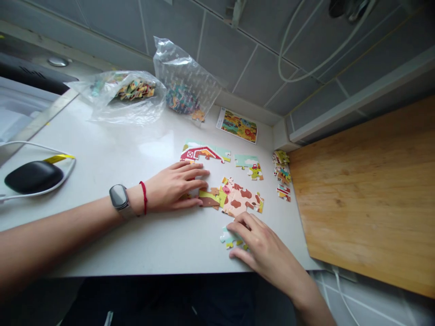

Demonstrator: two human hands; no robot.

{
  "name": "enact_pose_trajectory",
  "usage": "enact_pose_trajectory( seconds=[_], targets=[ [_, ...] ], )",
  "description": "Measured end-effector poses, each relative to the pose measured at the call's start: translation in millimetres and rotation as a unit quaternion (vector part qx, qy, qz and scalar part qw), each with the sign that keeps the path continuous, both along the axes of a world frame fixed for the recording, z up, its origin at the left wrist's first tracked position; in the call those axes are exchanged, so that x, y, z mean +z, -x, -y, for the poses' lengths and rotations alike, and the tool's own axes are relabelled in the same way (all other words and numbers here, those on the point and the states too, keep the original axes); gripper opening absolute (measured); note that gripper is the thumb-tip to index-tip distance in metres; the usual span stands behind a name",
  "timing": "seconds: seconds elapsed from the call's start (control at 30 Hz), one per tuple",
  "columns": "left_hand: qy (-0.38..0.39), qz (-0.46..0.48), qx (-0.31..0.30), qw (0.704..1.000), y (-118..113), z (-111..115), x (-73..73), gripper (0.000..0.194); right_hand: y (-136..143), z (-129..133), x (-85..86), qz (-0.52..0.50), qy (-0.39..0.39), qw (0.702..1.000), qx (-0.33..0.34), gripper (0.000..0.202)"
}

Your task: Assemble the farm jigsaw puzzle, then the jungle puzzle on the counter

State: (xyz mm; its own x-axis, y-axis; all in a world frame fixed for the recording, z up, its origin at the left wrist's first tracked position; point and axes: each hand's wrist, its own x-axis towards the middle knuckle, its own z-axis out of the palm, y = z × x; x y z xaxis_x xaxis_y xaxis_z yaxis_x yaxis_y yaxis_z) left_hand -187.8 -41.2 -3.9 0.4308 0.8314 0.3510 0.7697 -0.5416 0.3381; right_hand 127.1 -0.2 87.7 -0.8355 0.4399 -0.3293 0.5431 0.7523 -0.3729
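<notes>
My left hand (pixel 181 185) lies flat with its fingers spread, touching the left end of a joined puzzle section. That section (pixel 240 199) shows a brown-spotted cow, with brown and green ground to its left. Above it sits a joined barn section (pixel 205 153) with a red roof, and to the right a sky-and-tractor section (pixel 248 162). My right hand (pixel 263 237) hovers low near the front edge, thumb and forefinger apart over light-blue and green puzzle pieces (pixel 228 236). The forefinger appears to touch them; the hand hides part of them.
Two clear plastic bags (pixel 127 106) of puzzle pieces stand at the back beside a picture card (pixel 238 125). Loose pieces (pixel 282 174) are stacked by a wooden board (pixel 367 194) on the right. A black rounded device (pixel 34 176) with a white cable lies at left.
</notes>
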Motion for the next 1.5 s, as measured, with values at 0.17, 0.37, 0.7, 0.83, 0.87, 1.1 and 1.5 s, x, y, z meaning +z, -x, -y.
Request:
enact_pose_trajectory(
  seconds=[0.17,0.37,0.7,0.83,0.87,1.1,1.5],
  targets=[
    [-0.006,-0.023,0.048,0.999,4,0,4.5,0.031,0,-6,-6.5,-0.025,0.009,1.000,-0.007,0.047],
    [-0.007,-0.038,0.082,0.996,11,-3,5.8,0.023,-3,-10,-10.9,-0.036,-0.003,0.999,0.004,0.049],
    [-0.030,-0.057,0.097,0.993,13,-4,6.6,0.020,-4,-18,-11.1,-0.172,0.108,0.978,-0.039,0.008],
    [-0.029,-0.039,0.106,0.993,14,-4,6.6,0.019,13,-54,-11.7,-0.246,0.124,0.954,-0.117,0.009],
    [-0.030,-0.030,0.104,0.994,14,-4,6.6,0.018,20,-67,-15.2,-0.259,0.119,0.947,-0.149,0.010],
    [-0.020,0.013,0.077,0.997,16,-8,2.4,0.014,84,-149,-53.5,-0.308,0.065,0.912,-0.263,0.031],
    [-0.009,0.041,0.085,0.996,14,-7,-2.7,0.021,114,-156,-70.2,-0.272,-0.024,0.938,-0.215,0.027]
  ],
)
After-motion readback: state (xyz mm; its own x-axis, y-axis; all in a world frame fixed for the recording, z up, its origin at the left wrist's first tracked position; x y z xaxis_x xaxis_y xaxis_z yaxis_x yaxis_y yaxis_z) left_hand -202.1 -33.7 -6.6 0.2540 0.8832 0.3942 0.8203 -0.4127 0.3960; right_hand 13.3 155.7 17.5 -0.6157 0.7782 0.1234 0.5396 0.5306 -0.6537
